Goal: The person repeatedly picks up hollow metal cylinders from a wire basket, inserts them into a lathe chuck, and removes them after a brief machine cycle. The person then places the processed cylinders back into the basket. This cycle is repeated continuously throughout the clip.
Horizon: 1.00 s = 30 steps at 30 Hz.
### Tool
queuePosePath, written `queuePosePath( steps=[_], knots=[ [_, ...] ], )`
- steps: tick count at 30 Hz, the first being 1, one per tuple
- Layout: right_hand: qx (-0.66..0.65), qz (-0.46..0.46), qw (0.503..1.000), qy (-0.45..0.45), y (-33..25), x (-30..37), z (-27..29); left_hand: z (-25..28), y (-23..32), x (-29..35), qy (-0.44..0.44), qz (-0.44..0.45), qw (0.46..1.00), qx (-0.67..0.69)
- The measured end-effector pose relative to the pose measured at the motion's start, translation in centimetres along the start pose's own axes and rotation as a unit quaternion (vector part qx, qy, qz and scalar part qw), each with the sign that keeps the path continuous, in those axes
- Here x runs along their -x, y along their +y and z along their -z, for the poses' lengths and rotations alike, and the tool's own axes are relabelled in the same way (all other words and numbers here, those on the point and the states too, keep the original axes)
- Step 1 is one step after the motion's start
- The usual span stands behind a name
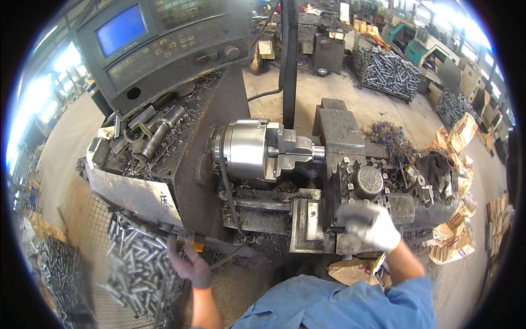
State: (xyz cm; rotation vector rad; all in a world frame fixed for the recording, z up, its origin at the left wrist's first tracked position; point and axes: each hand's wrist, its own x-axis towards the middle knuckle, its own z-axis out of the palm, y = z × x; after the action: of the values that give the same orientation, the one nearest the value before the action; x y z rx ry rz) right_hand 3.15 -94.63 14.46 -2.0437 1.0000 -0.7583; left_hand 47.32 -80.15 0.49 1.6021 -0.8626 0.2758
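Note:
My left hand [190,267], in a dark knitted glove, is at the lower front edge of the lathe headstock [192,137], beside a small orange part [198,247]. Its fingers are smeared, so whether they grip anything is unclear. My right hand [373,226], in a white glove with dark fingers, is over the carriage just in front of the tool post [369,182]. Motion blurs its fingers too, and what they touch is hidden. Between the hands, a bright steel chuck [246,148] has its jaws [293,147] around a short shaft [318,152] that reaches the block at right.
A control panel [175,55] with a blue screen rises at far left. Metal sleeves [159,134] and chips lie on the headstock. A wire basket of steel pins [137,268] stands at lower left. Chips [392,140], a dark cloth [435,170] and torn paper sacks [452,233] are at right.

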Motion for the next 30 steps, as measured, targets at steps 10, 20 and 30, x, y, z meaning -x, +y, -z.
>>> queuePosePath(
  steps=[10,20,30],
  knots=[
    [-0.299,-0.203,0.932,0.01,6.7,8.0,-4.8,-25.8,19.6,-25.2,-0.162,-0.175,0.921,-0.309],
    [-0.32,-0.206,0.923,-0.061,12.3,8.6,-7.5,-22.9,15.8,-13.3,-0.138,-0.392,0.906,-0.084],
    [-0.303,-0.12,0.875,-0.358,9.5,4.2,-17.3,21.2,-5.8,39.0,-0.402,0.556,0.644,-0.338]
  ],
)
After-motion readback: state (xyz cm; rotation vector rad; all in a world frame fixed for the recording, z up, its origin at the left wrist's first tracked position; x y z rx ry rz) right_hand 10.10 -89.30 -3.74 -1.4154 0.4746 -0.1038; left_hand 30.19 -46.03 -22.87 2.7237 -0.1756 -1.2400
